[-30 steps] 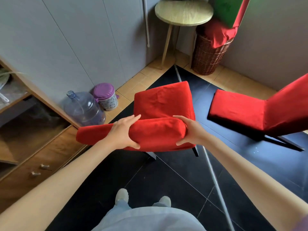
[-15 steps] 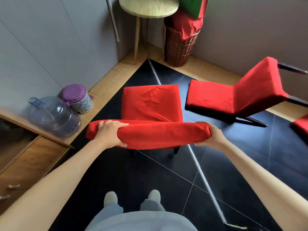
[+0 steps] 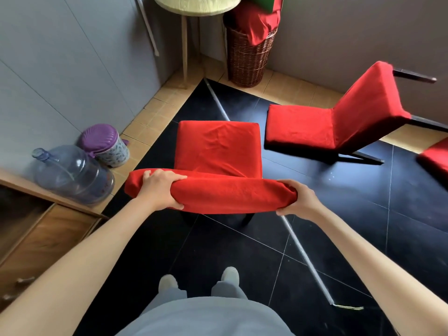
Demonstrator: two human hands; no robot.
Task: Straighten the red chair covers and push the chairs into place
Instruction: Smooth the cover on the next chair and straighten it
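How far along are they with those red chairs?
Early on. Nothing looks finished. In hand: both hands, left and right, grip the near chair's backrest; its seat cover is creased. Left: the second chair stands askew, and a third shows at the edge.

I see both of my arms bare from the bottom corners of the view up to the left hand (image 3: 161,189) and the right hand (image 3: 297,201), with no sleeve, watch or ring showing on either. A plain, pale grey-blue fabric top (image 3: 206,318) fills the bottom centre, smooth and unmarked. Just above the top, a pair of matching pale grey-blue trouser legs (image 3: 198,291) run down to two light grey, soft, rounded shoes (image 3: 230,275), one beside the other. Neither shoe shows laces or logos that I can make out.
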